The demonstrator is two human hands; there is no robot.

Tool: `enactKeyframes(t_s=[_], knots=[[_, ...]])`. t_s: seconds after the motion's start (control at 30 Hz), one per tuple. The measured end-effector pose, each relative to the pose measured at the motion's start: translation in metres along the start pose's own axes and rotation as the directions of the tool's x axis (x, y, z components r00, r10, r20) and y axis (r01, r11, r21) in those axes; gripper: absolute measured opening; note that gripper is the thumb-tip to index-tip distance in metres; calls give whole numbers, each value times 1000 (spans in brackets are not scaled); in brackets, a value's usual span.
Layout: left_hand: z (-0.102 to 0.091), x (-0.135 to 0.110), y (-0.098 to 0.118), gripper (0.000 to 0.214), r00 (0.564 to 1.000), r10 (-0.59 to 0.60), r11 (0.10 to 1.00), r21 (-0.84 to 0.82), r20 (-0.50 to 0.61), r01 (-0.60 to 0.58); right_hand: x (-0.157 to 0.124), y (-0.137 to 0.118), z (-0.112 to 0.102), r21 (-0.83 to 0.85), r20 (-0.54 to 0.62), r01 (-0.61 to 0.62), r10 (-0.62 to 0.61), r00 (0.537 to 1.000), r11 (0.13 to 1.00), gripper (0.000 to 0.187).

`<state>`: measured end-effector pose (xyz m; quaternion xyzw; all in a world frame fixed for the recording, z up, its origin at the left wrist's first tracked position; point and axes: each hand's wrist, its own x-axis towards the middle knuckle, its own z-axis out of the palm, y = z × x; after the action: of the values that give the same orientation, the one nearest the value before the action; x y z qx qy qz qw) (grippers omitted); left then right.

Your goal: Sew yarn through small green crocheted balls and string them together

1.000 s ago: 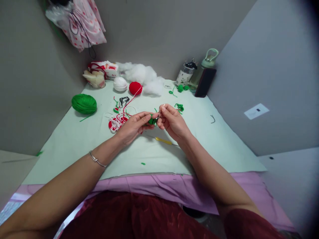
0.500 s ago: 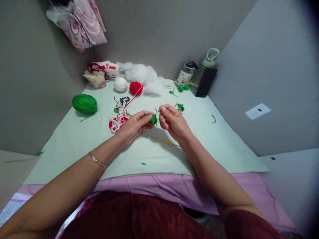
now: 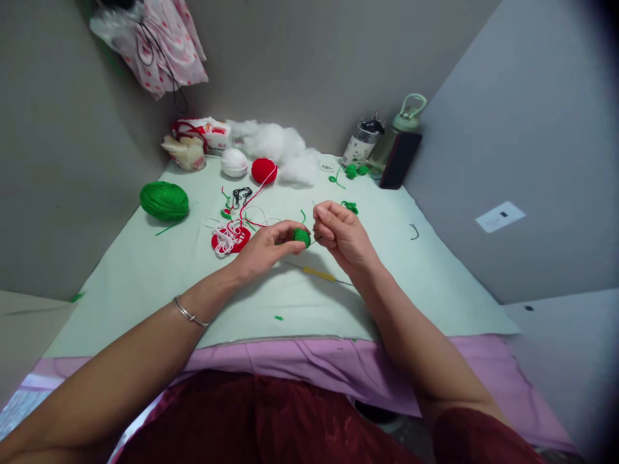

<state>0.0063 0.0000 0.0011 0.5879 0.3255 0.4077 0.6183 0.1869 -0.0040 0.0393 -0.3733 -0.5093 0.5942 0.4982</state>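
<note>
Between the thumb and fingers of my left hand [image 3: 271,248] is a small round green crocheted piece [image 3: 302,238]. Just to its right, my right hand [image 3: 336,225] is closed in a pinch. A thin needle [image 3: 314,203] pokes up slightly from those fingertips, mostly hidden by them. A short dark thread [image 3: 316,241] runs from the green piece to the right hand. Below both hands, a crochet hook with a yellow handle [image 3: 319,274] lies on the table. Beside the left wrist is a tangle of white yarn [image 3: 227,242] over something red.
A green yarn ball [image 3: 164,201] sits at left. Farther back are a white ball [image 3: 234,164], a red ball [image 3: 264,171] and fluffy stuffing [image 3: 275,145]. A bottle [image 3: 409,119], a phone [image 3: 400,161] and a patterned cup [image 3: 358,149] stand at back right.
The green piece has turned in my left hand and shifted slightly right and down. My right hand has moved a little to the right, still pinching.
</note>
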Motion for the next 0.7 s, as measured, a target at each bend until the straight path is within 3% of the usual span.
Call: enactKeyframes(t_s=[0.13, 0.33, 0.43, 0.57, 0.7], knots=[[-1, 0, 1, 39, 998, -69, 983, -169, -7, 67, -3, -5, -1, -23, 8, 41, -40, 999, 999, 33], [-3, -1, 7, 34, 994, -110, 930, -352, 10, 106, -5, -3, -2, -179, -51, 153, -165, 985, 972, 26], [-5, -1, 8, 33, 995, -102, 928, -360, 10, 99, -5, 1, -2, -328, -61, 266, -302, 951, 906, 19], [-9, 0, 9, 32, 995, -95, 927, -366, -12, 84, -8, 2, 1, -538, -65, 377, -483, 873, 754, 8], [-12, 0, 10, 30, 996, -85, 916, -396, -38, 64, -11, 1, 2, -589, -61, 391, -522, 851, 707, 9]])
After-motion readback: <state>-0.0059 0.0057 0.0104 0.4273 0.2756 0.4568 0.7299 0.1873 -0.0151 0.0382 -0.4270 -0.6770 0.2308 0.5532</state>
